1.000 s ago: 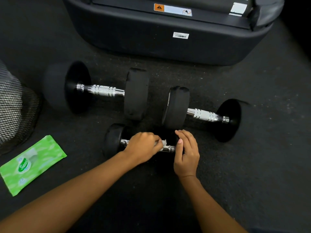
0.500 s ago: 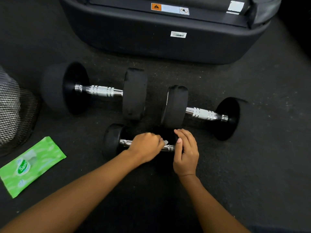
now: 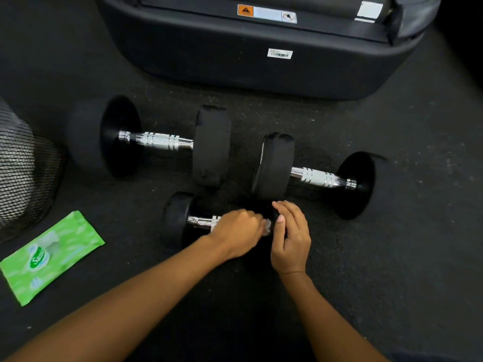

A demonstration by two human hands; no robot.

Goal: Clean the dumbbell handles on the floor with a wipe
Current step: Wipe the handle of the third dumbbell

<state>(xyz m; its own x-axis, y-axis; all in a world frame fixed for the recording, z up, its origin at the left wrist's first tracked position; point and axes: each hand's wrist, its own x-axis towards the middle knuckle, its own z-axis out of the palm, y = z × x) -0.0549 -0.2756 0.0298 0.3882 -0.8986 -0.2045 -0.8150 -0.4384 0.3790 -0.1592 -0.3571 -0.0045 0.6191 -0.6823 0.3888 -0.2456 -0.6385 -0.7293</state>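
I am crouching over the small black dumbbell point(image 3: 180, 220), which is lying crosswise on the dark rubber floor point(image 3: 405, 244), in the middle of it and nearer to me than the other weights. My left hand point(image 3: 236, 235) is curling in a fist around the right part of its chrome handle point(image 3: 203, 222), pressing the white wipe point(image 3: 267, 227) against the metal; only a crumpled scrap of wipe is peeking out past my knuckles. My right hand point(image 3: 290, 236) is lying just beside the left, fingers bending over the dumbbell's right-hand head (that head is almost wholly hidden beneath them) and thumb pointing away from me. The left head and a short stretch of bare handle are showing to the left of my fist.

Just beyond, two larger black dumbbells with knurled chrome handles are lying side by side, one to the left point(image 3: 156, 141), one to the right point(image 3: 317, 177), their inner heads close together. A green pack of wipes point(image 3: 52, 254) is lying flat towards the floor's left edge, near a black mesh basket point(image 3: 23, 173). A big black machine base point(image 3: 261, 61) is standing along the far edge.
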